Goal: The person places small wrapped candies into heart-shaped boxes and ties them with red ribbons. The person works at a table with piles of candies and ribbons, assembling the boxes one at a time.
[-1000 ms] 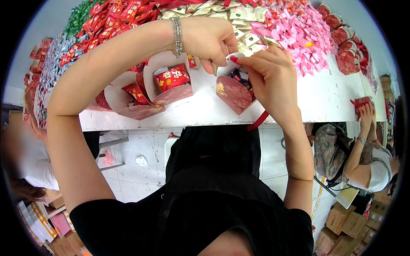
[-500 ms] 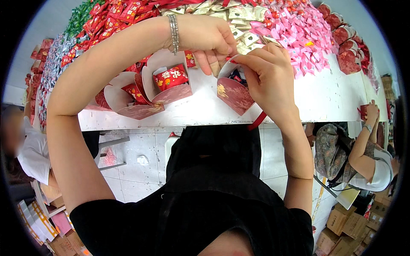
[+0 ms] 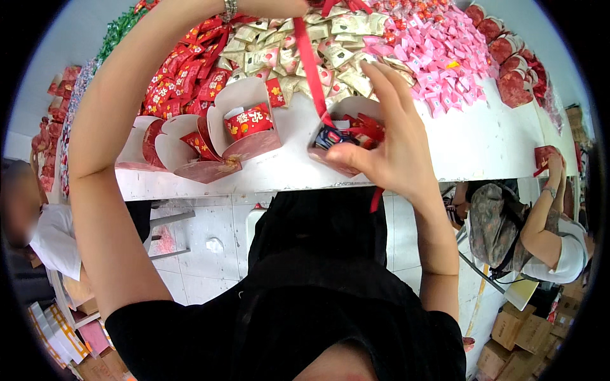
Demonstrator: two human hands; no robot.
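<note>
A small open box (image 3: 360, 108) with white inner walls stands near the table's front edge. Red packets (image 3: 365, 127) and a dark blue wrapped piece (image 3: 332, 136) lie in it. From the box a red ribbon (image 3: 309, 60) runs taut up to my left hand (image 3: 273, 5), whose fingers close on its upper end at the picture's top edge, partly cut off. My right hand (image 3: 397, 143) is spread at the box's right side, thumb across its front and fingers raised; whether it presses the box is unclear.
Open boxes (image 3: 252, 143) with red packets stand in a row at left. Behind lie heaps of red packets (image 3: 175, 79), cream packets (image 3: 260, 56) and pink wrapped pieces (image 3: 445, 51). Filled boxes (image 3: 515, 89) line the far right. Co-workers sit on both sides.
My left hand has moved up and away from the box, drawing the red ribbon out long. My right hand has gone from pinching at the rim to spread fingers. The box's contents show more.
</note>
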